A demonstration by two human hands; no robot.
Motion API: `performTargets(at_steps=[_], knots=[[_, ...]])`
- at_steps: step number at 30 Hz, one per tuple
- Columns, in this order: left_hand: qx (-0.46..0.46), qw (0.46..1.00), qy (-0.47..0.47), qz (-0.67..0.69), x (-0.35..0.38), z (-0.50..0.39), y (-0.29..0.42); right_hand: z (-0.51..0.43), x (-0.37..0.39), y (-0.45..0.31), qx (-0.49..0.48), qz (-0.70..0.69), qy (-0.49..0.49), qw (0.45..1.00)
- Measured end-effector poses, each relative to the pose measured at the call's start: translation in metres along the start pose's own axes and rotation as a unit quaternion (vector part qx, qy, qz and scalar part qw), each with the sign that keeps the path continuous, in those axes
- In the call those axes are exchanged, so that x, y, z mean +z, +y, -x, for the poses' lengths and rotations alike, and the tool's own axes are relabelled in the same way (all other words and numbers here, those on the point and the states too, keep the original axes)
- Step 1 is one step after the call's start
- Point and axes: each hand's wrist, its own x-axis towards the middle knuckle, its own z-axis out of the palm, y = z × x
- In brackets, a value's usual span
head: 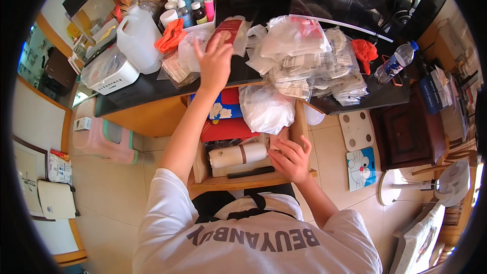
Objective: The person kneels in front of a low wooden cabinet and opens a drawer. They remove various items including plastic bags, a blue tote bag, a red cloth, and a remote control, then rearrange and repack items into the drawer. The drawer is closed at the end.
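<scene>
My left hand point(215, 62) reaches over the dark desktop with its fingers apart. Its fingertips overlap the near end of a red-and-clear plastic packet point(232, 32), and a crumpled translucent bag point(188, 51) lies by the thumb. Lower down, my right hand point(291, 158) is at the right side of a pulled-out wooden drawer point(224, 186), fingers loosely bent and apart. Close to those fingers are a pinkish clear wrapper point(280, 137) and a cream cylindrical case point(238, 155) with a brown band. The drawer also holds a white plastic bag point(266, 108), a red item point(228, 129) and a black slim object point(251, 172).
Flattened plastic bags point(293, 40) and packets with printed paper point(300, 64) pile up on the desk. A white jug point(139, 40), a lidded box point(110, 70), a bin of bottles point(207, 26) and a water bottle point(395, 62) stand around. A monitor point(342, 3) is behind.
</scene>
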Motion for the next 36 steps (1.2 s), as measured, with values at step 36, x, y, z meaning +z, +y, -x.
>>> performTargets(at_steps=[36], knots=[[-0.391,0.887,-0.059,0.237,0.014,0.154,0.050,-0.014,0.166,0.135,0.616,-0.435,0.110,0.648]])
